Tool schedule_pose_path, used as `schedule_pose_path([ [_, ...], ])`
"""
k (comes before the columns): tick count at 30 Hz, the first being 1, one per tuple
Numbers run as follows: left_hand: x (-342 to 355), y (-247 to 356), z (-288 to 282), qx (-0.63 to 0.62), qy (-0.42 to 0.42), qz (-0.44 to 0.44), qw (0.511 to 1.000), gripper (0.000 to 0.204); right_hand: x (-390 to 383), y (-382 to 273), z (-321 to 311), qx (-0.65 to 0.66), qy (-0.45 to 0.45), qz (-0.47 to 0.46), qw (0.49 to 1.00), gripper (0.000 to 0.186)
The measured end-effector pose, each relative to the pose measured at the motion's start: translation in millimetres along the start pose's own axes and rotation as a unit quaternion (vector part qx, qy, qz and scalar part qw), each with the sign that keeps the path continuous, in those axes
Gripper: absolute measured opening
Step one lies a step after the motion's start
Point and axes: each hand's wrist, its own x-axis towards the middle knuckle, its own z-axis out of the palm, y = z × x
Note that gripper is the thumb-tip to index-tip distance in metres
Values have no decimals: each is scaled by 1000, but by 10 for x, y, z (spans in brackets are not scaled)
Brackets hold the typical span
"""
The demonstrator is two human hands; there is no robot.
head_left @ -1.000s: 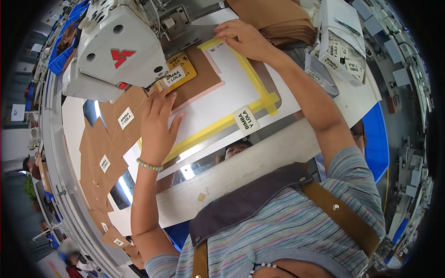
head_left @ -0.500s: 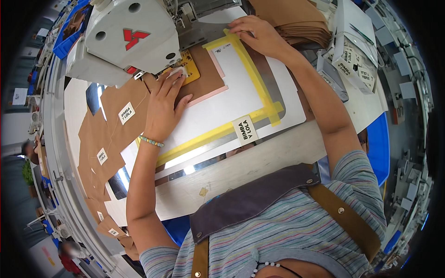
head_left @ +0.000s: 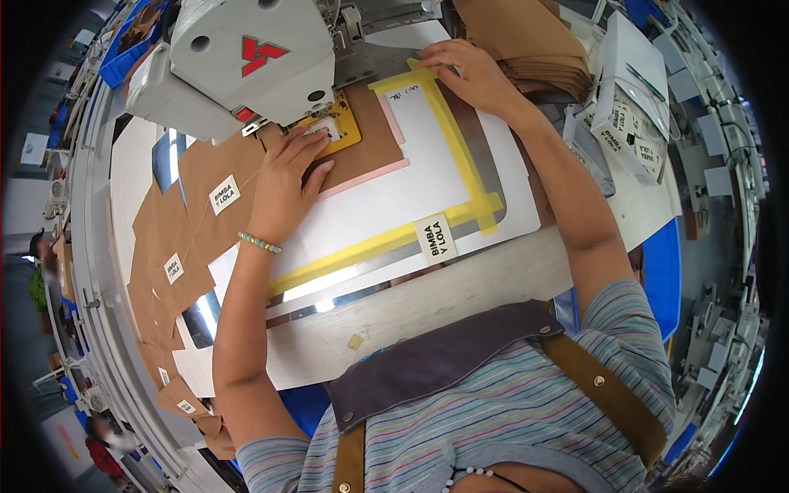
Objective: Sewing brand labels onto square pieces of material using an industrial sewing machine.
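Note:
My left hand (head_left: 289, 177) lies with outstretched fingers on a brown panel (head_left: 362, 152) beneath the sewing machine head (head_left: 255, 66). Its fingertips touch the lower edge of a small white label (head_left: 324, 129) in the opening of a yellow template (head_left: 349, 123). Pink strips edge the panel, which lies on a white sheet (head_left: 394, 193) framed with yellow tape (head_left: 456, 140). My right hand (head_left: 472, 78), fingers apart and slightly bent, rests by the tape's upper corner. Whether the needle touches anything is hidden.
Brown pieces with white labels (head_left: 185, 205) overlap on the left. One loose label (head_left: 436, 238) lies on the lower tape. Stacked brown pieces (head_left: 534, 45) and a white box of labels (head_left: 629, 123) stand at the back right. Blue bins (head_left: 662, 279) flank the table.
The whole view has shifted slightly. My left fingertips have drawn back a little toward me, so more of the white label shows. My right hand keeps its place at the tape corner.

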Motion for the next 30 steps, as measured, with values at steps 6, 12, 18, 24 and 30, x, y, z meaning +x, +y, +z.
schedule_pose_path([
  [6,46,-1,26,-7,7,3,1000,35,-13,40,27,23,-2,2,1000,25],
  [12,138,-104,23,-18,-38,-49,998,38,-60,78,58,24,4,5,1000,24],
  [18,118,-200,28,-18,-19,-64,998,39,-84,75,71,22,-2,-2,1000,23],
  [24,-56,-338,-95,-31,29,-123,991,33,-47,37,49,13,1,-26,1000,21],
  [30,-267,-548,-253,-53,10,-133,990,50,-43,14,-13,25,29,-26,999,22],
])
